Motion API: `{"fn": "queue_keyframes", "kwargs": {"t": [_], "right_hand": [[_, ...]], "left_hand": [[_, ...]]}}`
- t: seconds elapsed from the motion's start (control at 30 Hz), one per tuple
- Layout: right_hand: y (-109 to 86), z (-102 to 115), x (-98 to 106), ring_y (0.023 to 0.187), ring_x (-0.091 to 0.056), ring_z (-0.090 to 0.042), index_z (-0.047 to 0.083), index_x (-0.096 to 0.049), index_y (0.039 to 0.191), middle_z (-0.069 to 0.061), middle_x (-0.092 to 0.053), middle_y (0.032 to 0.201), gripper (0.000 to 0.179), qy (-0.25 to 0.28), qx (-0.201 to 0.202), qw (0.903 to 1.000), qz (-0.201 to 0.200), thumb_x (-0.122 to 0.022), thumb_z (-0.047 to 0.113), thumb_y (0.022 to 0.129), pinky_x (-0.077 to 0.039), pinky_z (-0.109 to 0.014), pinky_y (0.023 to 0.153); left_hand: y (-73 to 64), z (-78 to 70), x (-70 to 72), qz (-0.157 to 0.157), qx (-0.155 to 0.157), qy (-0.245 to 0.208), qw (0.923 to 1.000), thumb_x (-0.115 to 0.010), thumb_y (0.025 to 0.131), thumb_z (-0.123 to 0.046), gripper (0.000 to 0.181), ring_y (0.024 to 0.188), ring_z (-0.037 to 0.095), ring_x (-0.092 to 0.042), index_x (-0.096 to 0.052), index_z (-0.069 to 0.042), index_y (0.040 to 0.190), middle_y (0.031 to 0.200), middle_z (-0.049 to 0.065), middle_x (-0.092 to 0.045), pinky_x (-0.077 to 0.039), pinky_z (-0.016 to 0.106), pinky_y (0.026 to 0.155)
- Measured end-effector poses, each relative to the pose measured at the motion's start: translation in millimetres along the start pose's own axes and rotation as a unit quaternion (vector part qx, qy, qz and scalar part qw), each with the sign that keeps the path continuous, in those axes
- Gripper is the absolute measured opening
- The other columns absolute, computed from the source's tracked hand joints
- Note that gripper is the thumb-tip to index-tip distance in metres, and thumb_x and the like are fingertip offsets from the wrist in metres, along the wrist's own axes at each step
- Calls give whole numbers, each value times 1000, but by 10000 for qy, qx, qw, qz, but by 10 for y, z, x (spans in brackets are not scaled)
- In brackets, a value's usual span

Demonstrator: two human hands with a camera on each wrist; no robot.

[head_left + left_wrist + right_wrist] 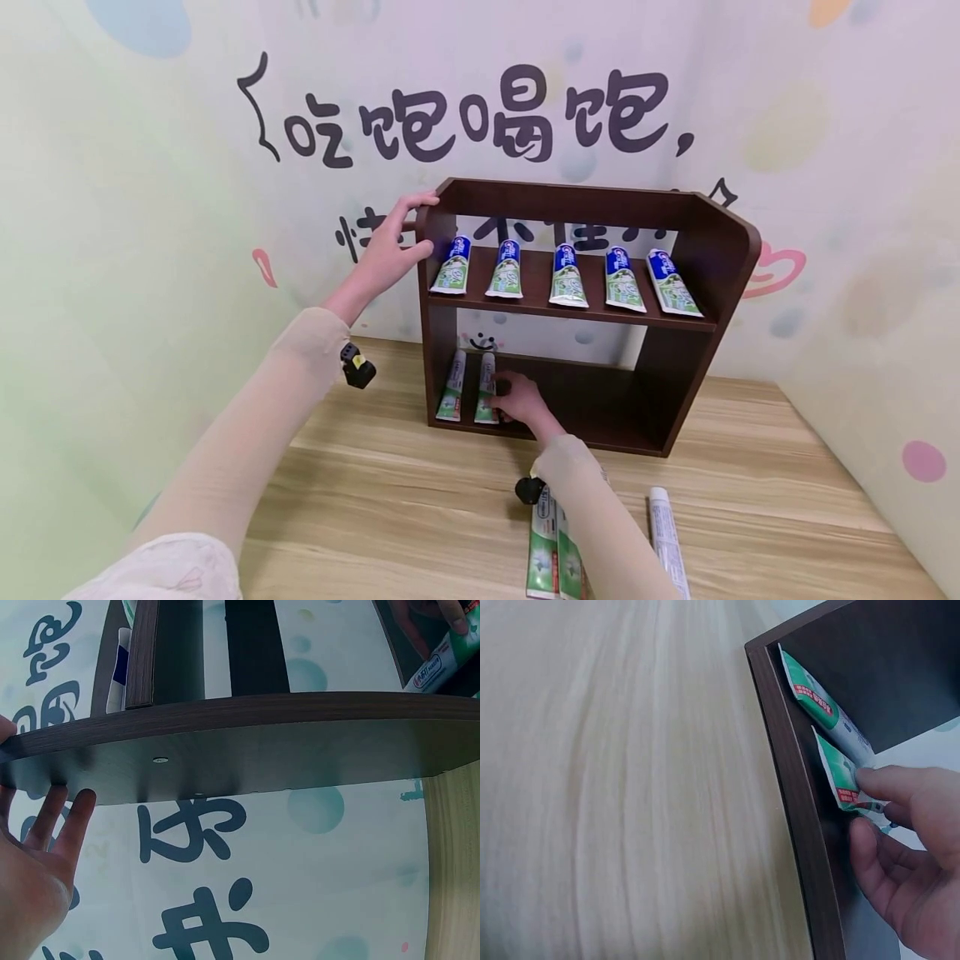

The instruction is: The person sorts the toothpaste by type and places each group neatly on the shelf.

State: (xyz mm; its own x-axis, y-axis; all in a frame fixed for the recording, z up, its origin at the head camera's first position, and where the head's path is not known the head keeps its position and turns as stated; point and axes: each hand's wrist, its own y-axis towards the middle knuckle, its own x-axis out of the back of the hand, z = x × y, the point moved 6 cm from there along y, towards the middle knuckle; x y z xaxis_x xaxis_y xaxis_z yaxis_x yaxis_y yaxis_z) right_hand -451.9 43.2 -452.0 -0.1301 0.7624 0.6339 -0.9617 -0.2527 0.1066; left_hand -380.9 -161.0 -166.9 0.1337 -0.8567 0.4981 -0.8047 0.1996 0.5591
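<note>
A dark brown two-tier shelf (pixel 570 315) stands on the wooden table. My left hand (pixel 386 254) grips its left side panel near the top; in the left wrist view, fingertips (pixel 84 799) touch the panel's outer face. On the lower tier, my right hand (pixel 525 404) pinches the edge of a green-and-white toothpaste tube (pixel 486 379), the second from the left. The right wrist view shows the thumb on this tube (pixel 840 772) and fingers at its side. Beside it, apart, lies another green-and-white toothpaste tube (pixel 452 387).
Several blue-and-green toothpaste tubes (pixel 567 279) stand in a row on the upper tier. On the table before the shelf lie two green-and-white tubes (pixel 542 550), partly under my right forearm, and a whitish tube (pixel 666 533). A printed wall (pixel 480 50) rises behind.
</note>
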Motion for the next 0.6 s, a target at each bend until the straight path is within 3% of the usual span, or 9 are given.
{"fn": "queue_keyframes", "kwargs": {"t": [0.07,0.17,0.4,0.6], "right_hand": [[22,-2,-1,63,-62,-17,9,-55,137,-20,-69,107,56,-284,199,9994,-46,-75,17,85,-55,-34,64],[56,-12,-24,82,-61,-23,10,-51,142,-19,-65,114,60,-625,442,9971,28,-72,18,87,-51,-37,74],[62,3,-78,130,-52,-37,9,-50,144,-24,-53,143,53,-888,557,9925,628,-63,19,94,-44,-51,106],[40,52,-63,133,-47,-39,10,-50,144,-24,-56,139,54,-900,518,9920,715,-63,18,93,-42,-52,108]], "left_hand": [[5,2,-1,5,-7,-8,10000,-54,93,-7,54,137,34,-39,-42,-17,144,163,-1,-30,-45,56,103],[5,-4,-8,22,-29,-27,10000,-54,93,-7,53,136,36,-41,-42,-17,144,163,0,-29,-45,57,104],[-15,-27,-22,53,-10,-49,10000,-54,94,-4,54,136,38,-40,-41,-15,145,163,1,-29,-44,58,105],[-19,-37,-6,24,11,-4,10000,-54,93,-6,54,139,36,-39,-41,-16,145,164,1,-29,-43,57,107]]}}
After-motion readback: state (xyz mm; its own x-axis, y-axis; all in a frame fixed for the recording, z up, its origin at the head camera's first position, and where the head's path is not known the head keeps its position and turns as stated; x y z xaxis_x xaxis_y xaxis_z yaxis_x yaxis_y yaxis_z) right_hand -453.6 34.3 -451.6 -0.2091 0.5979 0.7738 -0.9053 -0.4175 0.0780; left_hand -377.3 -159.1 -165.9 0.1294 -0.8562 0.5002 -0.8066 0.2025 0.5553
